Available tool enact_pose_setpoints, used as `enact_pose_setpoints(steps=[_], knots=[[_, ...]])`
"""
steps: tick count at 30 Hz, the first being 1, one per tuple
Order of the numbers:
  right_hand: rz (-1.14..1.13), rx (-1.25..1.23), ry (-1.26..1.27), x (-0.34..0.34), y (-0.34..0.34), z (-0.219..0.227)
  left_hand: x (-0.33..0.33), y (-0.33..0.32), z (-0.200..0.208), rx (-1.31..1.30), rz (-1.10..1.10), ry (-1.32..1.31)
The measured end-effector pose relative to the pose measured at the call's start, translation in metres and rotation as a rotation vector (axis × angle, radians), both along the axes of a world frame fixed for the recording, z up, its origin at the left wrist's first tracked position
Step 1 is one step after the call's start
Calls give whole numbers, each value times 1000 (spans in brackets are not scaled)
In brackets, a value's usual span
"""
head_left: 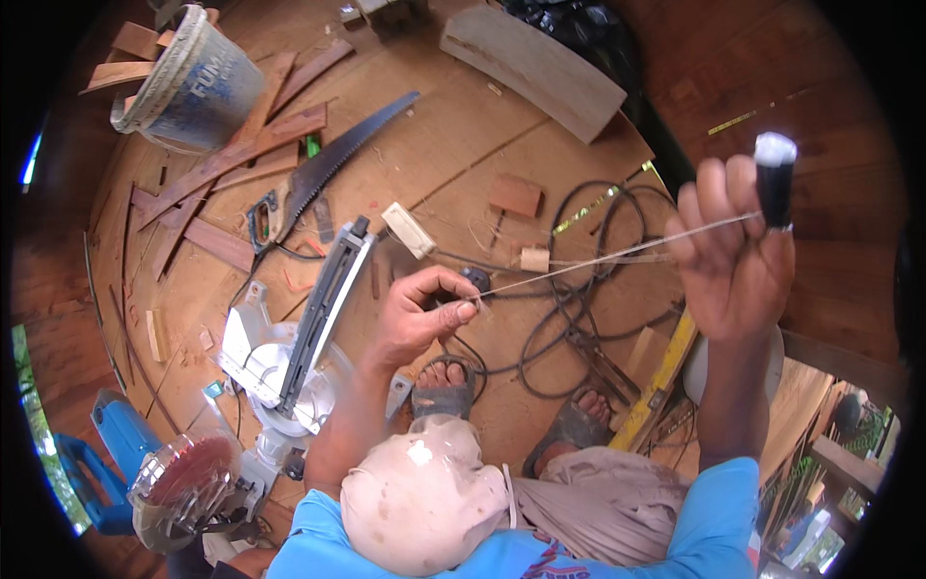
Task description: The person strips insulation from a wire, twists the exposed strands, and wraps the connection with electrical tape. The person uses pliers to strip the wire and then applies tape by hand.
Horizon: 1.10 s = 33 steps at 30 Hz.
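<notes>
Right hand (735,259) raised, grip closed round black cylindrical spool with white cap (775,183), thin white string (617,254) taut across to left hand (421,314), fingertips pinched on string end, above wooden plank floor (434,145), steel handsaw (323,169) beyond, black cables (579,318) under string

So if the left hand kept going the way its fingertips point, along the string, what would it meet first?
Probably nothing before the right hand. The left hand pinches the taut string, which runs straight to the black spool held there. The cables lie lower on the floor, though depth is hard to judge.
</notes>
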State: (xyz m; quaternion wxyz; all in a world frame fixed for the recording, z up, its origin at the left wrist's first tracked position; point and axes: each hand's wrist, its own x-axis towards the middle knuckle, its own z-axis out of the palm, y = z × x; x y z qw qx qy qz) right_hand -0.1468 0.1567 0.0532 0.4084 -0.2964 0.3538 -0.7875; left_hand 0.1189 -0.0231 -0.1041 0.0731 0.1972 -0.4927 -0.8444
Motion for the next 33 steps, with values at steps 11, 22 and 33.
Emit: enact_pose_setpoints(steps=[11, 22, 33], knots=[[223, 270, 106, -45, 63, 74, -17, 16, -45, -278, -163, -122], [70, 266, 248, -43, 80, 53, -31, 18, -70, -328, -215, -169], [12, 28, 239, -33, 55, 68, -60, 13, 28, -431, -257, -82]])
